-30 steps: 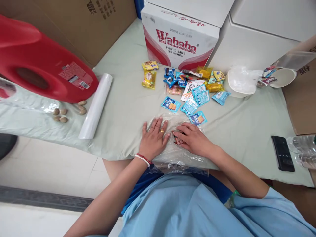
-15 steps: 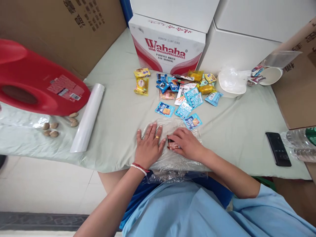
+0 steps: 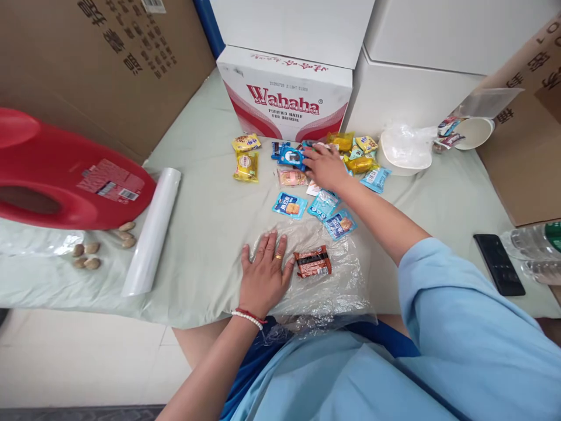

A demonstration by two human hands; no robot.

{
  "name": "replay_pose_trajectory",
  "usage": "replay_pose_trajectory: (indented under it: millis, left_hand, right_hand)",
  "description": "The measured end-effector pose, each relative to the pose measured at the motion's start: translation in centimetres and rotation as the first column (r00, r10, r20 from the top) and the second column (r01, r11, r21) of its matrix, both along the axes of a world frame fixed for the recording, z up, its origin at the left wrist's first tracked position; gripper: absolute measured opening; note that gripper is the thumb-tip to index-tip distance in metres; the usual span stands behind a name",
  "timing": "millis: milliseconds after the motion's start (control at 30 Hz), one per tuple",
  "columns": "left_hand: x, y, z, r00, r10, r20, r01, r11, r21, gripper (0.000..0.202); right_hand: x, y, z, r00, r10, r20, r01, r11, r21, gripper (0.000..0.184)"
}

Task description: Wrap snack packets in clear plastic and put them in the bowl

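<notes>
My left hand [image 3: 264,272] lies flat with fingers spread on a clear plastic bag [image 3: 346,280] at the near edge of the table. Just right of its thumb, a brown-red snack packet [image 3: 314,262] rests on the bag, untouched. My right hand [image 3: 326,168] reaches over the pile of wrapped snacks, fingers stretched out and apart. Its fingertips touch the right side of a blue snack packet [image 3: 291,156]; part of the pile is hidden beneath the palm. Light-blue packets [image 3: 289,204] lie nearer me, and a pink-wrapped snack [image 3: 292,176] sits under the blue one.
Two yellow snacks [image 3: 246,166] lie left of the pile. A white bowl [image 3: 405,161] holding clear plastic stands right of it. A Wahaha carton [image 3: 287,99] is behind. Leftward are a white roll [image 3: 153,231], walnuts [image 3: 92,248] and a red jug [image 3: 74,175]; a phone [image 3: 498,264] lies rightward.
My right hand has let go of the brown-red packet, leaving it on the plastic bag, and moved forward over the snack pile. My left hand has stayed in place.
</notes>
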State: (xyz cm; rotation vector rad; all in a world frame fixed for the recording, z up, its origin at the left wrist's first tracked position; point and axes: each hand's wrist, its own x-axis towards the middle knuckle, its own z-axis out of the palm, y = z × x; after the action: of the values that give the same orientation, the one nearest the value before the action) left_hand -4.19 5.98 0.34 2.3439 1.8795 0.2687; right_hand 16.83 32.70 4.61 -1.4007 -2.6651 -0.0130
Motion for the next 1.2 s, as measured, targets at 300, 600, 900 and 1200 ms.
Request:
replay_pose_trajectory:
  millis: [300,600,900,1200]
  left_hand:
    - [-0.3,0.0,-0.1,0.999,-0.017,0.052,0.015,0.999,0.031,0.057]
    - [-0.4,0.0,0.0,0.998,-0.023,0.061,0.021,0.999,0.029,0.056]
    - [-0.3,0.0,-0.1,0.999,-0.021,0.039,0.02,1.0,0.022,0.056]
    - [-0.4,-0.2,0.1,0.999,-0.019,0.048,0.018,1.0,0.024,0.055]
  right_hand:
    - [2.3,-0.5,1.4,0.972,-0.177,-0.152,0.187,0.98,0.059,0.035]
    - [-5.3,-1.7,-0.8,0.999,0.028,0.02,-0.029,0.997,0.072,0.035]
    - [-3.6,6.9,-0.5,0.998,-0.034,-0.056,0.03,0.997,-0.071,0.047]
    - [-3.0,6.3,1.6,0.952,-0.271,-0.144,0.272,0.962,-0.009,0.024]
